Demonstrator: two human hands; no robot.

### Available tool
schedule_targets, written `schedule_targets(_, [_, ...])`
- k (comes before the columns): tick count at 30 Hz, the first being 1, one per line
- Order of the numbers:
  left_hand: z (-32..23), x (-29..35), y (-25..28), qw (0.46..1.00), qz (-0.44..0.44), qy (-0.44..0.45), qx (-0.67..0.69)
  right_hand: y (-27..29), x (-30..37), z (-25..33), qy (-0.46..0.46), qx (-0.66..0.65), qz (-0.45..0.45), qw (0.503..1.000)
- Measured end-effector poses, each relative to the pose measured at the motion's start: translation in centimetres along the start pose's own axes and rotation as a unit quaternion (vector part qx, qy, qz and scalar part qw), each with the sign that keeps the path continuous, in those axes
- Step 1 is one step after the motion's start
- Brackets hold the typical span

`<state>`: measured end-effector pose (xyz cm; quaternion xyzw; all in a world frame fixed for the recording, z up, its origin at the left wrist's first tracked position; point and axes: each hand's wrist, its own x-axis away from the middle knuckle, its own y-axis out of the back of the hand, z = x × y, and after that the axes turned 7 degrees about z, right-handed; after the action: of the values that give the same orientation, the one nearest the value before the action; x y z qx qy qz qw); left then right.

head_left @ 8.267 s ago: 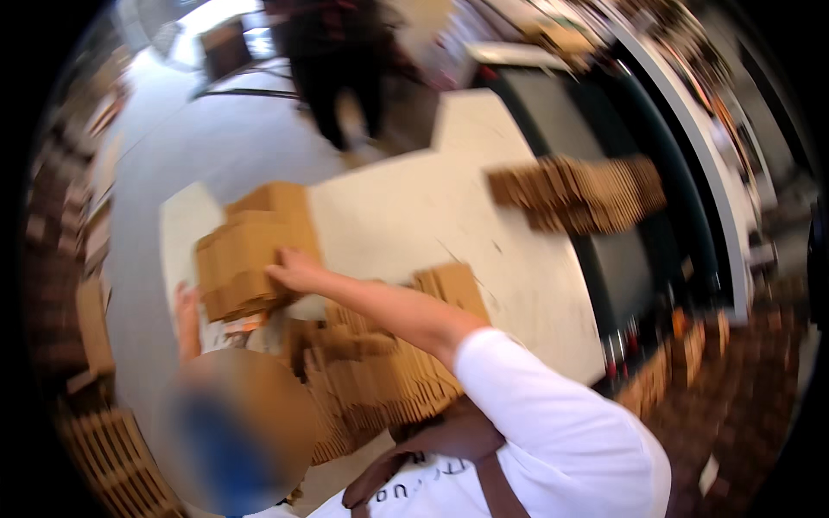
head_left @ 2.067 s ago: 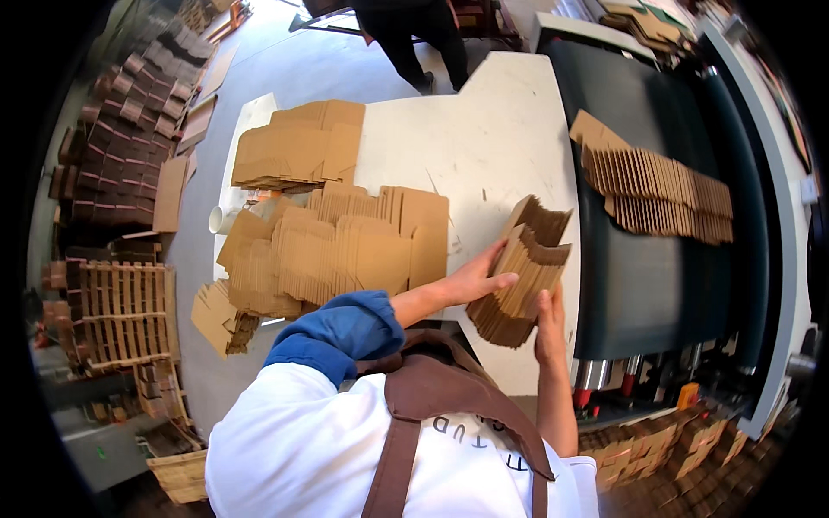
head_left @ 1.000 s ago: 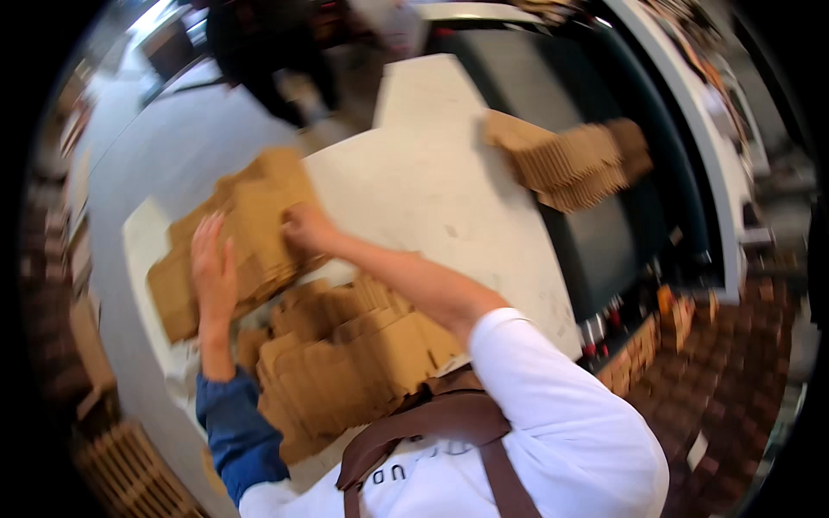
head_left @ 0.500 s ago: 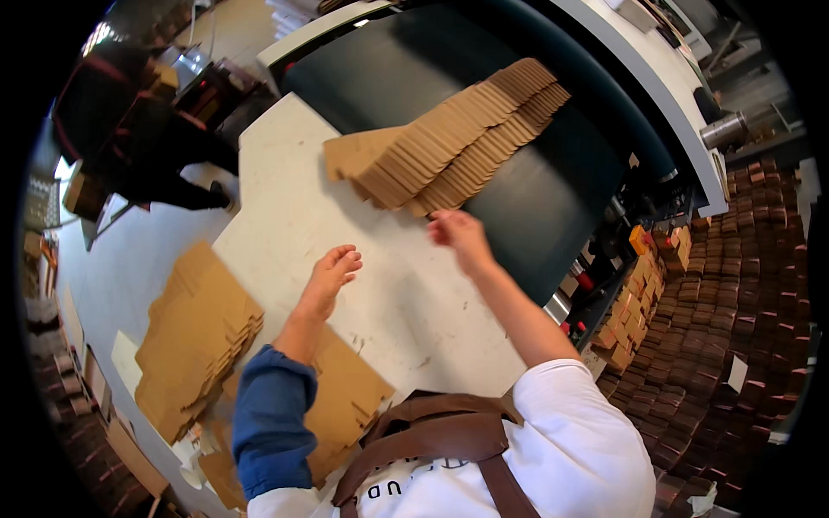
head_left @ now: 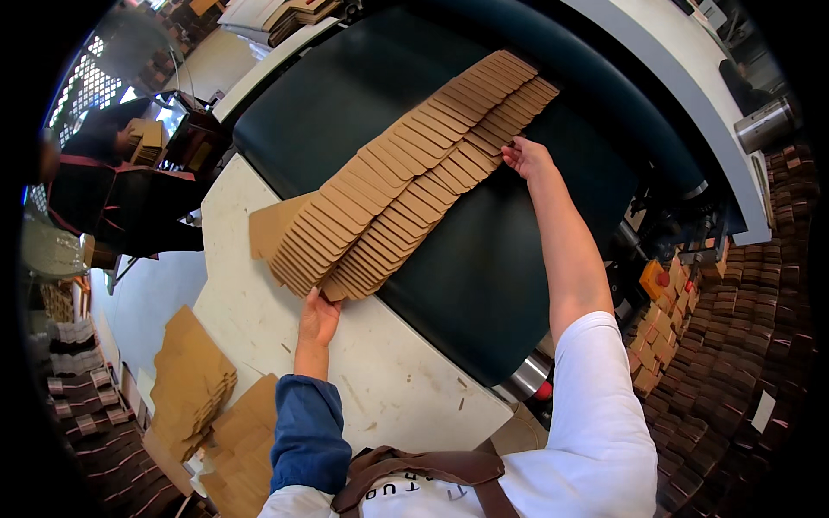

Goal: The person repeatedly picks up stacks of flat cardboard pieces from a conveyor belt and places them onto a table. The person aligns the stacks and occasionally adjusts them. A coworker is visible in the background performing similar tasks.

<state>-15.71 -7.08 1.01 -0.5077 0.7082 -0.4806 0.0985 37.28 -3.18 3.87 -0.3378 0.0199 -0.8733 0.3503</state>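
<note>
A long row of overlapping brown cardboard blanks (head_left: 389,186) lies slantwise across a dark conveyor belt (head_left: 484,285). Its near end reaches over the white tabletop (head_left: 406,371), where one larger flat piece sticks out on the left. My left hand (head_left: 319,319) is closed at the near end of the row, thumb and fingers at the edges of the lowest blanks; some fingertips are hidden. Farther off, my right hand (head_left: 528,159) pinches the right edge of the row over the belt, with the arm stretched out.
Stacks of flat cardboard (head_left: 192,380) stand low on the left beside the table. A dark roller and a pale machine frame (head_left: 691,104) curve round the far right. Many bundled brown pieces (head_left: 725,371) fill the right floor. Another person (head_left: 121,198) stands at far left.
My right hand has moved up and right along the row's edge. My left hand has gone from free above the table to the row's near end. The row appears longer and lower left in view.
</note>
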Motion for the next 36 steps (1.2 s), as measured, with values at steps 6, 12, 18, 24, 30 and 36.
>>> schedule_targets(6, [-0.4, -1.3, -0.4, 0.996, 0.026, 0.014, -0.084, 0.9, -1.8, 0.2, -0.038, 0.062, 0.083, 0.994])
schedule_targets(12, [-0.5, -1.5, -5.1, 0.985, -0.068, 0.010, -0.160, -0.5, -0.3, 1.9, -0.019, -0.001, 0.169, 0.985])
schedule_targets(18, [-1.0, -3.8, -16.6, 0.941, -0.002, 0.022, -0.338, -1.9, -3.9, 7.9, 0.105, -0.300, 0.220, 0.922])
schedule_targets(24, [4.5, -15.7, -24.3, 0.766, 0.202, -0.051, -0.608, -2.0, -3.5, 4.9, 0.286, 0.351, 0.251, 0.856])
schedule_targets(30, [7.0, -18.2, -22.8, 0.613, 0.181, -0.190, -0.746, -4.7, 1.9, 1.4, 0.223, 0.131, 0.388, 0.885])
schedule_targets(36, [1.8, -10.8, -19.7, 0.689, 0.197, -0.200, -0.668, -8.0, 12.2, -0.3, 0.150, 0.225, 0.341, 0.900])
